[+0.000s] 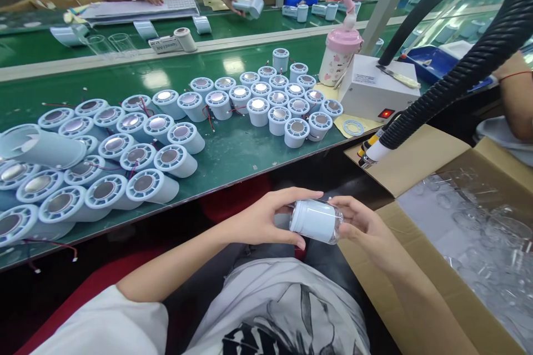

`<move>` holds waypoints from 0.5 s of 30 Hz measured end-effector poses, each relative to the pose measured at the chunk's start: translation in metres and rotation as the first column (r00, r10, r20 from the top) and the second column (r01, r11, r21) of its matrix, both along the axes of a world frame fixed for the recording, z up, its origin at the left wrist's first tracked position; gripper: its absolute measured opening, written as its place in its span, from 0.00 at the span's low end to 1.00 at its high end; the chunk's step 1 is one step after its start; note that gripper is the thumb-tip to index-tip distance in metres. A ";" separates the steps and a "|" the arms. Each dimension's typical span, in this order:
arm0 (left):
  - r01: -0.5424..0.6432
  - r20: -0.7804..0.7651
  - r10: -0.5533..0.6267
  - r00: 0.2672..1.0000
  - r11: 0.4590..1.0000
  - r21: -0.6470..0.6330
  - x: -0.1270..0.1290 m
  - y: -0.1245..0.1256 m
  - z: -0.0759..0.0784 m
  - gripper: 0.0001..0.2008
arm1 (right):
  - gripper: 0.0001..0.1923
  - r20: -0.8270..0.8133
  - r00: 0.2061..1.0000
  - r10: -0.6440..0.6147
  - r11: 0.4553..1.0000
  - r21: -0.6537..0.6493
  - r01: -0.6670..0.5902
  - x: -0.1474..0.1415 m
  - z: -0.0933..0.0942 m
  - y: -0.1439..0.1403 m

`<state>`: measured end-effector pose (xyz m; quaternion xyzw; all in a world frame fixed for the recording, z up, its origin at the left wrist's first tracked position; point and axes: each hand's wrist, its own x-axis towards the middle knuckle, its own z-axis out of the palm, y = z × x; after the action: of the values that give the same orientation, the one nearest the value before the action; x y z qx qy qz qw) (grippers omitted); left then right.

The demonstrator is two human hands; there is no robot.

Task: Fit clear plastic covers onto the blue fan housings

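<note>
Shirt [275, 310] up front, and just past it both hands hold one pale blue cylinder [313, 221] over the lap: left hand [266, 221] curled round its end, right hand [361, 223] cupping the clear sleeve. Only fingertips grip it, so I reckon it could slip, below the table [233, 155].

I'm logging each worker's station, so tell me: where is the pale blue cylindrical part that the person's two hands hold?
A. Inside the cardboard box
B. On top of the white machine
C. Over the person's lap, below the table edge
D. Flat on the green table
C: the left hand and right hand grip the pale blue cylindrical part from either end, above the lap and nearer than the green table edge.
</note>
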<state>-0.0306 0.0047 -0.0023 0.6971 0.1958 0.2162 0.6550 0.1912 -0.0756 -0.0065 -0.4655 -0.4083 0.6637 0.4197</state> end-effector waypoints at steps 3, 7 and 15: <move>0.000 -0.007 0.000 1.000 0.999 -0.051 0.004 0.004 -0.004 0.38 | 0.18 -0.035 0.999 -0.027 1.000 -0.017 0.026 0.004 -0.011 0.002; -0.014 0.014 0.017 1.000 0.986 -0.164 0.030 0.027 -0.026 0.44 | 0.20 -0.172 0.959 -0.224 0.975 -0.040 0.221 0.016 -0.051 0.013; 0.049 0.003 -0.049 0.999 0.969 -0.241 0.110 0.085 -0.061 0.40 | 0.23 -0.226 0.864 -0.451 0.883 0.026 0.468 0.053 -0.104 0.047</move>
<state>0.0797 0.0898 -0.0631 0.6174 0.2043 0.1737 0.7396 0.2440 -0.0289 -0.1105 -0.4582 -0.2646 0.5736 0.6253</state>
